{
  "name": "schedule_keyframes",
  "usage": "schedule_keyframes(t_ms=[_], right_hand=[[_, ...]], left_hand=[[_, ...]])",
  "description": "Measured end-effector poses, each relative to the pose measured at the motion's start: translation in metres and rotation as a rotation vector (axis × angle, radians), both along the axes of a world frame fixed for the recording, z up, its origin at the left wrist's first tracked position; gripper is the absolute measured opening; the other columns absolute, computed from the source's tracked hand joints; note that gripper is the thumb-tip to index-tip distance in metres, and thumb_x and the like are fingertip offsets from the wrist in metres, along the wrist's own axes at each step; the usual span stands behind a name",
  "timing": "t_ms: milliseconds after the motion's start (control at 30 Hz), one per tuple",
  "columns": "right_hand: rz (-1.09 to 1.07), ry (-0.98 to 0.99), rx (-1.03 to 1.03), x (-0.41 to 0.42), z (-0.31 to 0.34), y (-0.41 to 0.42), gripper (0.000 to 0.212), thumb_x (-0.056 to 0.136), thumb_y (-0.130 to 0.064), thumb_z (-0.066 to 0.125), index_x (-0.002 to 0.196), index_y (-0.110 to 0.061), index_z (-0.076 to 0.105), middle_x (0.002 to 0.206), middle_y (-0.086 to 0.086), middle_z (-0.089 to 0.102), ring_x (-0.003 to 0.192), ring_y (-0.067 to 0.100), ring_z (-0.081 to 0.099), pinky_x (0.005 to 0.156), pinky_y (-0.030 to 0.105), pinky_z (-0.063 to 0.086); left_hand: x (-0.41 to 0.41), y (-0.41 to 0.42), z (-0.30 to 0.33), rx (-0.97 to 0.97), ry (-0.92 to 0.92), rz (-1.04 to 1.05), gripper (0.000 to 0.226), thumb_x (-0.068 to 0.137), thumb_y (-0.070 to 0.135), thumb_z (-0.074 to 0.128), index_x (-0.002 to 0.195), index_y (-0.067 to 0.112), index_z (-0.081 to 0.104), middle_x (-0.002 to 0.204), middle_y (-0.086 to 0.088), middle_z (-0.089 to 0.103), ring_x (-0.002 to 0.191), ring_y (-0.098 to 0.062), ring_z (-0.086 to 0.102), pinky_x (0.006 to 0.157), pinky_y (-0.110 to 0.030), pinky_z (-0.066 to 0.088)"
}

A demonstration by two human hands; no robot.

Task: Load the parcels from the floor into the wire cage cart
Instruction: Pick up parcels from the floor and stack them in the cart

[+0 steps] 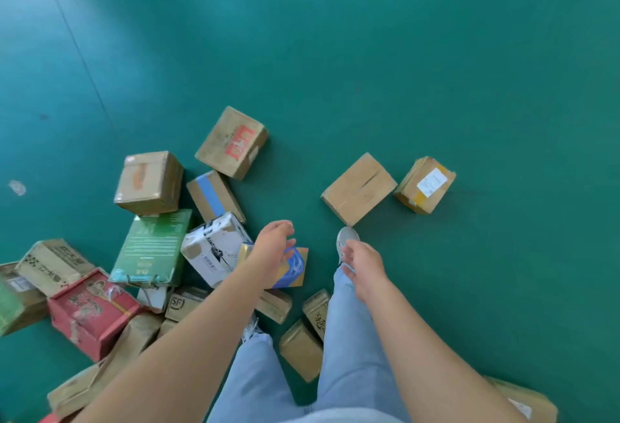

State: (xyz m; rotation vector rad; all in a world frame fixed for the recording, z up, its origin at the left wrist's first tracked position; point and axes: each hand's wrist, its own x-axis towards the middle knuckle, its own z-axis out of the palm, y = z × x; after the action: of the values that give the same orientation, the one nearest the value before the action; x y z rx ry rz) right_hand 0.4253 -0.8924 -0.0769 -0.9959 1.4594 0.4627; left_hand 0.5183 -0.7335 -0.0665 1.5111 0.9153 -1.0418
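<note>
Both hands are out in front and hold nothing: the left hand [273, 241] hangs with loosely curled fingers above a small blue and yellow box [292, 270], and the right hand [364, 266] is relaxed over the right shoe [347, 241]. The parcels are all on the green floor [402, 70]. Most lie in a jumble to the left, among them a white box [214, 248], a green box [152, 248], a red box [90, 312] and a brown box with a red label [233, 142]. Two more sit apart on the right, a plain brown box [359, 187] touching or just beside a box with a white label [424, 184]. The wire cage cart is not in view (it must be somewhere outside the picture), so I cannot tell how full it is.

My guess is that the person is stepping in to pick up the next parcel, likely the blue and yellow one under the left hand. The main risk is underfoot: small brown boxes [302, 348] lie right between and beside the legs, and a careless step could trip the person or crush one. The pile is also loosely stacked, with boxes leaning on each other, so pulling one out may tip its neighbours. A one-handed grab on a tilted box could let it slip.
</note>
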Motion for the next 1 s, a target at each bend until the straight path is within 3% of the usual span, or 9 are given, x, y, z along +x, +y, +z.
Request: schedule_keyframes(t_ms=[133,267,433,533,633,700,767,867,1000], right_hand=[[0.066,0.079,0.008,0.030,-0.100,-0.070,0.022,0.095,-0.013,0.055,0.112,-0.003,0.066,0.087,0.007,0.057,0.075,0.019,0.050,0.069,0.035,0.046],[0.122,0.135,0.054,0.058,-0.202,-0.114,0.012,0.091,-0.009,0.051,0.091,-0.006,0.063,0.083,0.008,0.048,0.070,0.019,0.038,0.063,0.032,0.036],[0.083,0.199,0.100,0.068,-0.326,-0.144,0.008,0.096,-0.013,0.056,0.095,-0.015,0.064,0.088,0.003,0.060,0.076,0.017,0.052,0.080,0.032,0.052],[0.069,0.235,0.153,0.059,-0.388,-0.151,0.018,0.102,-0.019,0.055,0.116,-0.011,0.063,0.105,0.005,0.063,0.093,0.019,0.061,0.093,0.032,0.056],[0.080,0.264,0.237,0.048,-0.435,-0.152,0.023,0.102,-0.027,0.059,0.121,-0.015,0.055,0.123,0.007,0.059,0.115,0.022,0.061,0.098,0.035,0.054],[0.096,0.272,0.270,0.040,-0.461,-0.148,0.035,0.099,-0.027,0.064,0.130,-0.018,0.051,0.130,0.007,0.055,0.119,0.023,0.059,0.103,0.038,0.053],[0.082,0.270,0.265,0.034,-0.484,-0.146,0.048,0.097,-0.025,0.065,0.141,-0.019,0.047,0.137,0.008,0.049,0.123,0.026,0.056,0.106,0.041,0.052],[0.044,0.251,0.228,0.031,-0.511,-0.141,0.047,0.098,-0.027,0.064,0.140,-0.023,0.044,0.147,0.007,0.041,0.127,0.029,0.051,0.106,0.044,0.051],[0.017,0.223,0.136,0.032,-0.522,-0.138,0.053,0.100,-0.038,0.061,0.148,-0.026,0.041,0.137,0.000,0.043,0.131,0.026,0.051,0.107,0.046,0.050]], left_hand=[[0.037,-0.071,-0.090,0.012,0.031,-0.081,0.017,0.106,0.023,0.052,0.121,0.019,0.060,0.125,-0.003,0.062,0.109,-0.020,0.063,0.087,-0.035,0.054],[0.061,-0.123,-0.201,0.019,0.069,-0.183,0.009,0.104,0.022,0.052,0.108,0.024,0.060,0.121,-0.002,0.060,0.107,-0.019,0.062,0.094,-0.033,0.053],[0.077,-0.162,-0.337,0.056,0.094,-0.329,0.017,0.099,0.026,0.053,0.114,0.022,0.058,0.105,-0.004,0.056,0.095,-0.020,0.057,0.085,-0.031,0.052],[0.081,-0.172,-0.404,0.106,0.088,-0.442,0.056,0.083,0.036,0.058,0.138,0.024,0.054,0.103,-0.002,0.060,0.096,-0.024,0.061,0.097,-0.041,0.056],[0.084,-0.179,-0.451,0.188,-0.024,-0.554,0.059,0.096,0.029,0.053,0.153,0.026,0.041,0.138,-0.001,0.053,0.101,-0.025,0.061,0.079,-0.035,0.056],[0.082,-0.180,-0.484,0.240,-0.090,-0.649,0.063,0.097,0.028,0.049,0.158,0.027,0.033,0.157,0.000,0.036,0.110,-0.030,0.060,0.064,-0.030,0.045],[0.077,-0.178,-0.516,0.267,-0.115,-0.707,0.067,0.098,0.027,0.047,0.161,0.027,0.026,0.164,0.000,0.025,0.122,-0.033,0.055,0.067,-0.031,0.043],[0.067,-0.172,-0.550,0.269,-0.108,-0.746,0.071,0.096,0.026,0.046,0.162,0.025,0.019,0.163,-0.004,0.027,0.126,-0.036,0.053,0.080,-0.037,0.049],[0.056,-0.166,-0.555,0.249,-0.122,-0.718,0.058,0.094,0.027,0.045,0.151,0.024,0.034,0.150,-0.006,0.039,0.124,-0.038,0.054,0.090,-0.043,0.051]])
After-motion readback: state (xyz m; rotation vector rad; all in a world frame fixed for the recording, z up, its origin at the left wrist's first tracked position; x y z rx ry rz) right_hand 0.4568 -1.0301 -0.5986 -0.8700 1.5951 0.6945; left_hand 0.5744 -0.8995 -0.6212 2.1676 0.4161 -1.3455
